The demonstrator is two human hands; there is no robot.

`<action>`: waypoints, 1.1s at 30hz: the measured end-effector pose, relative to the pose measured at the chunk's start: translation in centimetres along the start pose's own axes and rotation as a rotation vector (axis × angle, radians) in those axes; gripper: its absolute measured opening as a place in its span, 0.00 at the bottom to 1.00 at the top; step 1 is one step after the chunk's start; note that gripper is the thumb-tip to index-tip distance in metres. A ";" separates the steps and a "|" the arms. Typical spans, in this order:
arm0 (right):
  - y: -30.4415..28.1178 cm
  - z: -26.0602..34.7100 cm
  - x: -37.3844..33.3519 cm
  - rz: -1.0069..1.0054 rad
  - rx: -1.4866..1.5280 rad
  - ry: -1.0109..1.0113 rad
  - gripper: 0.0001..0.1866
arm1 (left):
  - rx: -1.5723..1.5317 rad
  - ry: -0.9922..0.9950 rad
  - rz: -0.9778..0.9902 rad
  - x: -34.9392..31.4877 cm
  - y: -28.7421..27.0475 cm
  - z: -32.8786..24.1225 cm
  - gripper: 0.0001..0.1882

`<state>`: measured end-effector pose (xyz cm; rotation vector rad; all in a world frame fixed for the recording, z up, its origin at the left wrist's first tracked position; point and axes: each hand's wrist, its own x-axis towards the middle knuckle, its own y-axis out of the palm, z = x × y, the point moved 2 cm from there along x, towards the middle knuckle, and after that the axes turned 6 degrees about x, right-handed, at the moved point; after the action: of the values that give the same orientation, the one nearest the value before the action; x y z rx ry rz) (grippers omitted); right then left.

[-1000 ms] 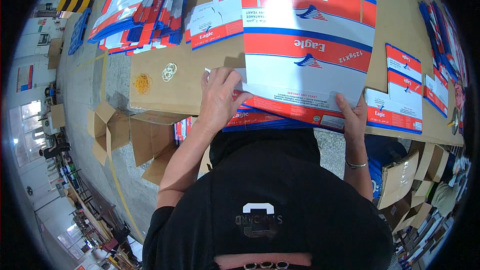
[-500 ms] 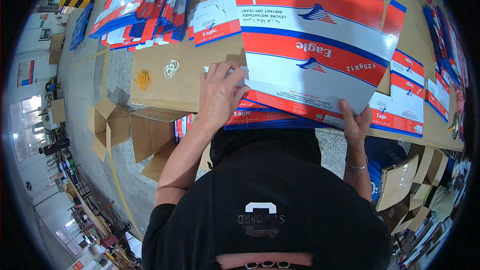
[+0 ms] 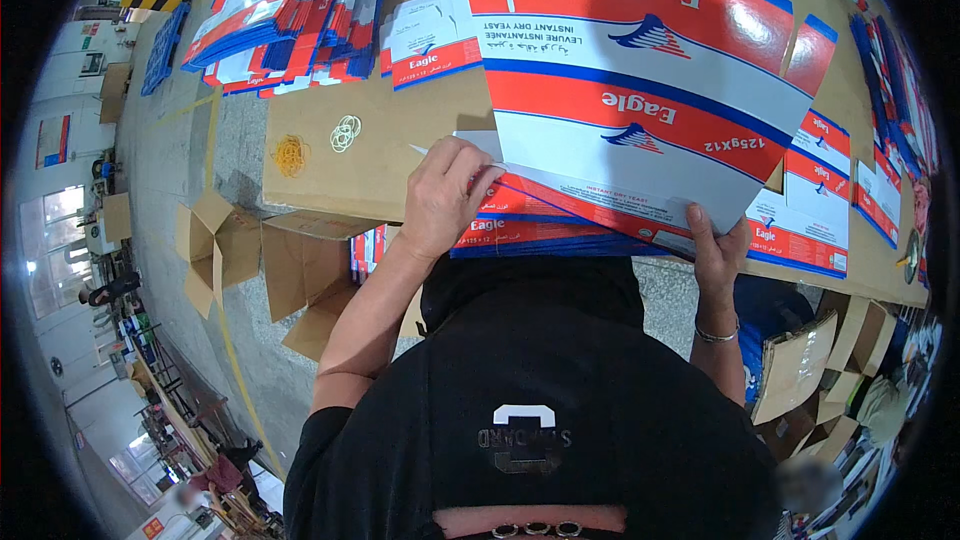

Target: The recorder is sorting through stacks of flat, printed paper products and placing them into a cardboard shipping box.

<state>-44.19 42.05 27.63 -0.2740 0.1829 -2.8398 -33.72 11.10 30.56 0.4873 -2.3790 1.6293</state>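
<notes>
A large flat carton blank (image 3: 640, 75), printed red, white and blue, slants up in front of me, its printing upside down. My left hand (image 3: 447, 198) is closed at its near left corner, fingers curled over a white flap. Along the near right edge, my right hand (image 3: 718, 248) grips the same blank, thumb on top and fingers mostly hidden beneath. Under it, at the table's near edge, lies a stack of similar carton blanks (image 3: 545, 238), partly covered.
On the brown table (image 3: 385, 155) lie pale rubber bands (image 3: 345, 134) and orange ones (image 3: 291, 155). Piled carton blanks (image 3: 290, 15) stand far left, with more blanks (image 3: 815, 210) to the right. Open cardboard boxes (image 3: 225, 250) sit on the floor left; others (image 3: 800, 365) are at right.
The held blank has shifted a little to the right, its right side swinging outward. Both hands have moved slightly right with it and keep their hold.
</notes>
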 end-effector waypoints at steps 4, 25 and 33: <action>0.0 -0.2 -0.1 0.014 0.003 -0.022 0.20 | -0.067 0.026 -0.020 0.0 -0.1 0.0 0.13; -20.3 -0.9 7.5 -0.378 0.109 0.260 0.28 | 0.006 0.017 0.329 -0.2 2.5 -0.5 0.25; -37.2 -5.7 8.2 -0.214 -0.017 0.639 0.30 | 0.231 -0.119 0.581 -2.0 4.6 2.5 0.46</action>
<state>-62.95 75.66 29.11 0.6589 0.3187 -3.0368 -33.63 10.55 24.99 -0.0984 -2.5876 2.1789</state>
